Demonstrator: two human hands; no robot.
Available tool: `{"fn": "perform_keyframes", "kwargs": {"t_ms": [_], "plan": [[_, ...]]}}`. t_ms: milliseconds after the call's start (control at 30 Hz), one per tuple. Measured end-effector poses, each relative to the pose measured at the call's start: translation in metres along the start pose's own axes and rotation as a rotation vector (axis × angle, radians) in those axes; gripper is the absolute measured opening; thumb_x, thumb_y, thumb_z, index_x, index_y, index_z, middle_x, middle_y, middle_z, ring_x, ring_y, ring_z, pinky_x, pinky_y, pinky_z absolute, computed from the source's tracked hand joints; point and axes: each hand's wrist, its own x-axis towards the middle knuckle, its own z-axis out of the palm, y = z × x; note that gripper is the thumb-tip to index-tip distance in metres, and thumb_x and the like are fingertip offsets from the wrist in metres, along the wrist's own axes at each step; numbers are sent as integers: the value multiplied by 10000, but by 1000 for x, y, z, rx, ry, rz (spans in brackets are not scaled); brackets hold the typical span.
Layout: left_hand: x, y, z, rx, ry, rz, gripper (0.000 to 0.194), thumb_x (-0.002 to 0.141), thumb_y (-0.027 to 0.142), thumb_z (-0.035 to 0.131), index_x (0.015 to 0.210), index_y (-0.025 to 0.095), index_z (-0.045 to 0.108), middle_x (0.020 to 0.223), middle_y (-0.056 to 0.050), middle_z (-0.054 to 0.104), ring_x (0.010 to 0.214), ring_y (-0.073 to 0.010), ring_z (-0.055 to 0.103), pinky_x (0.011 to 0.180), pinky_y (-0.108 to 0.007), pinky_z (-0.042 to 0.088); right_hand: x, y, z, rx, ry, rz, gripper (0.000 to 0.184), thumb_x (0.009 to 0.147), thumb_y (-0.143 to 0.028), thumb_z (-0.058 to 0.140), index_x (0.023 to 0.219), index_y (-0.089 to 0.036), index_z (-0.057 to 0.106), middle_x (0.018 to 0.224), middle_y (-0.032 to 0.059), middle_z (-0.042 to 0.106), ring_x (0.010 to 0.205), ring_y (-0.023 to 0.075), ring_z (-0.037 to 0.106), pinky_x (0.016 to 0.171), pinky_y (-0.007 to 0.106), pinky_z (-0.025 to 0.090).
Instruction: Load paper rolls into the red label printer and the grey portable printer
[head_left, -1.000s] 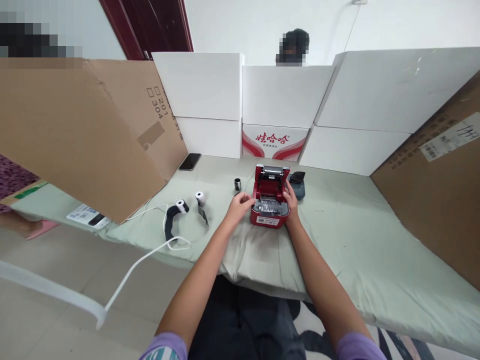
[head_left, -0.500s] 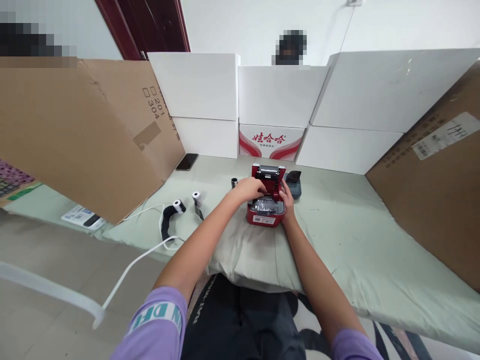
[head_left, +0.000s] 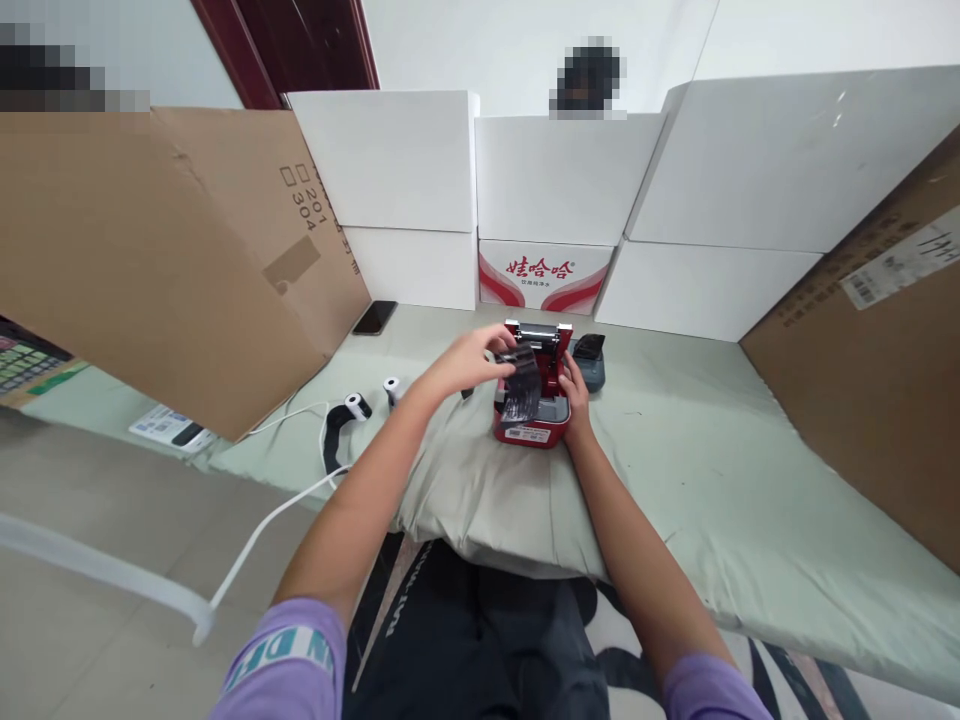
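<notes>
A small red printer (head_left: pixel 556 434) stands on the cloth-covered table with its lid raised and a dark roller across the lid. My left hand (head_left: pixel 472 362) is closed, pinching a glossy black strip of paper (head_left: pixel 523 385). The strip hangs down over the printer's open compartment; whether its lower end is attached to a roll inside is hidden. Around the printer's right side, my right hand (head_left: pixel 576 405) grips the body. Just behind that hand sits a grey-blue device (head_left: pixel 592 374) with a dark strip sticking up from it.
Left of the printer lie two paper rolls, one (head_left: pixel 358 406) with a black tail and another (head_left: pixel 391 388) partly behind my forearm. A white cable (head_left: pixel 277 515) crosses the table edge. A phone (head_left: pixel 375 318) lies farther back. White boxes (head_left: pixel 551 200) and cardboard (head_left: pixel 225 250) wall the table.
My left hand has risen out of the printer's compartment and moved left, drawing the black strip up with it. My right hand stays at the printer's side.
</notes>
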Motion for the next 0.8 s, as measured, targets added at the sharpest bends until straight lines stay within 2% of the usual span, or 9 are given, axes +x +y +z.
{"fn": "perform_keyframes", "kwargs": {"t_ms": [67,133,200,267,400,500,600,700,800], "plan": [[-12,-9,-23,-110,86,-89,357,731,299,759,1069,208,687,1065,-56,698,768,-152,661,715,-281,532,0,1,-1,20,6,4,684,788,-434,664,1438,-253,547,1407,63,643,1313,294,591,1157,520,422],[-20,-23,-44,-93,191,-198,367,755,354,753,1081,204,678,1094,-72,695,701,-133,635,681,-291,533,-1,2,-1,32,10,4,665,797,-424,667,1431,-258,554,1409,57,643,1306,289,596,1157,512,426],[-23,-42,-60,63,267,-305,341,731,350,774,1026,197,697,1041,-71,717,735,-155,648,709,-300,531,0,3,-2,37,13,-1,650,796,-418,677,1417,-261,569,1405,50,647,1297,282,602,1162,496,425],[-23,-63,-69,261,246,-415,296,693,291,791,960,190,713,975,-64,744,814,-198,680,757,-306,524,1,5,-2,40,14,-1,645,793,-416,685,1410,-262,576,1388,51,658,1270,281,619,1145,487,442],[-21,-98,-63,584,180,-559,228,720,270,764,931,188,743,1006,-95,771,969,-259,702,836,-319,510,2,6,-4,41,8,1,632,799,-408,685,1407,-274,579,1362,46,672,1233,279,642,1114,477,473],[-23,-110,-50,680,140,-648,264,759,313,749,999,205,754,1098,-113,765,1042,-273,695,859,-326,505,2,7,-4,31,-10,-11,621,812,-408,677,1412,-285,575,1365,41,672,1241,278,639,1105,474,483],[-26,-109,-44,695,117,-727,372,775,443,747,1084,236,744,1196,-111,744,1117,-287,676,859,-331,505,2,8,-5,28,-7,-15,627,813,-410,677,1418,-285,571,1365,43,672,1243,280,638,1106,479,483],[-23,-100,-46,665,172,-711,510,830,592,655,1199,245,712,1235,-99,735,1173,-289,654,891,-338,505,3,9,-4,34,-9,-14,636,811,-409,681,1424,-280,567,1381,49,663,1265,284,626,1121,481,471],[-9,-90,-45,671,189,-600,482,890,508,604,1291,251,674,1279,-79,723,1205,-278,647,972,-358,487,4,9,-5,33,-17,-18,637,814,-412,679,1427,-283,565,1400,51,651,1285,288,615,1130,481,463]]}}
